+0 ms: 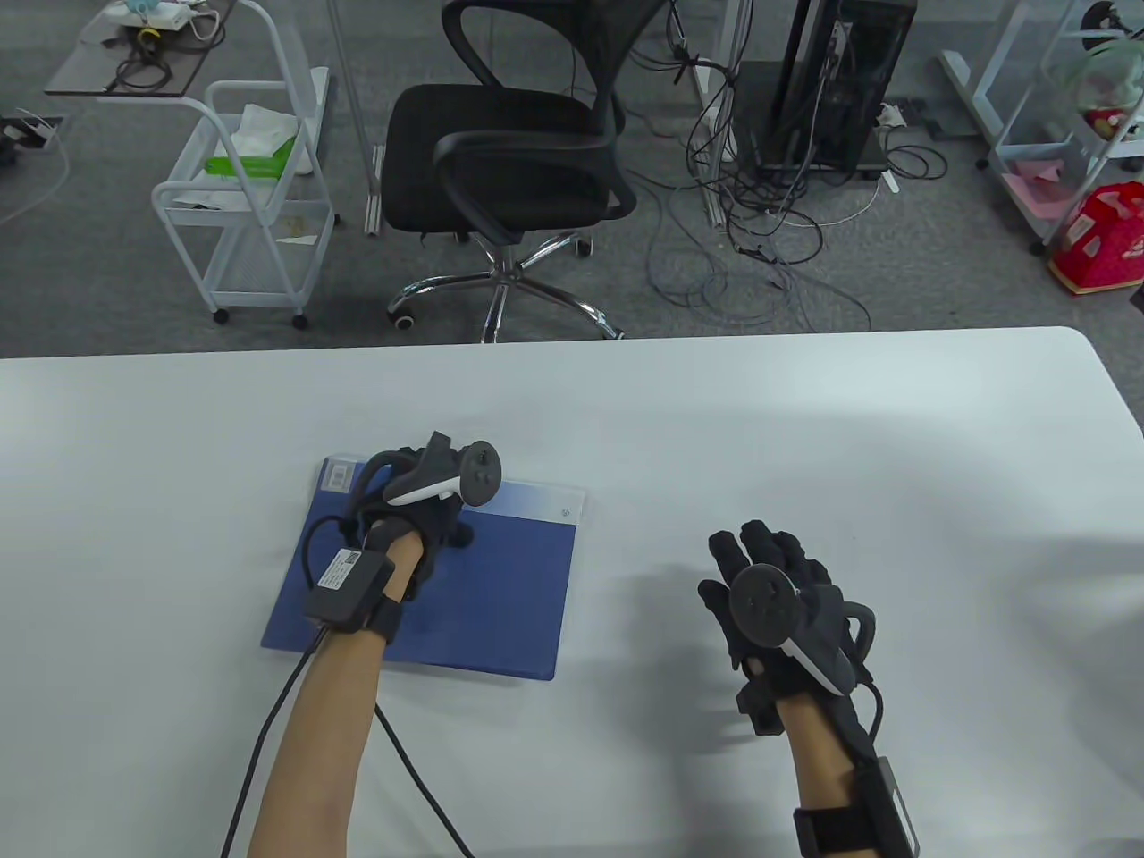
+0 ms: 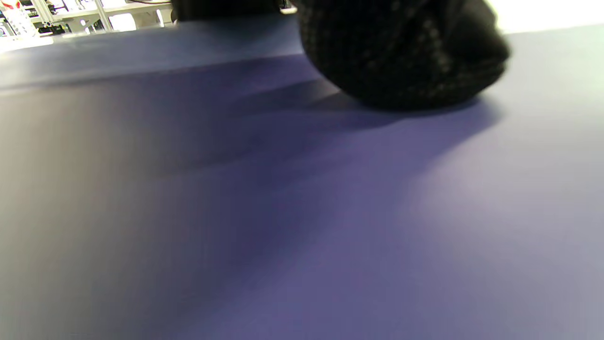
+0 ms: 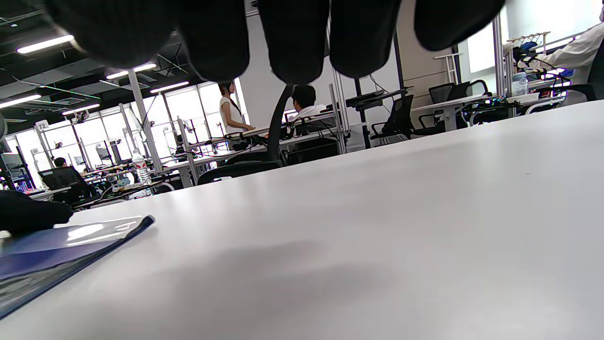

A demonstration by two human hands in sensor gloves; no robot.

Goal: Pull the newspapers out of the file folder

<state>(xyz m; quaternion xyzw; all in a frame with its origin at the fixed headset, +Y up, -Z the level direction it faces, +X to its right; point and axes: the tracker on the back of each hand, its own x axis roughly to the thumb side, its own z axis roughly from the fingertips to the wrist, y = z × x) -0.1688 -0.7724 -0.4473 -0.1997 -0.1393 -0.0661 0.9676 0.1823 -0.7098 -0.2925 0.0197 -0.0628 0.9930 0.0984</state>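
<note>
The right hand (image 1: 786, 608) hovers above the white table (image 1: 804, 429), near the lower edge of the table view. Its gloved fingers (image 1: 760, 550) are straight and a little spread, and they hold nothing. In the right wrist view the fingertips (image 3: 295, 42) hang from the top edge, apart from each other, with the bare table surface under them.

To the left of it, well apart, the left hand (image 1: 420, 514) rests on the blue file folder (image 1: 492, 590). The palm faces down and the tracker (image 1: 456, 474) on its back hides most of the fingers, so I cannot tell if they grip something or only press. In the left wrist view one gloved finger (image 2: 406, 56) touches the blue cover (image 2: 302, 212).

The folder lies flat and closed on the table, a little turned. A pale strip (image 1: 536, 496) shows along its far edge, with a small label (image 1: 338, 474) at the far left corner. If this strip is the newspapers, I cannot tell.

Beyond the table stands a black office chair (image 1: 509, 152) on the grey floor, with a white cart (image 1: 255, 206) to its left.
</note>
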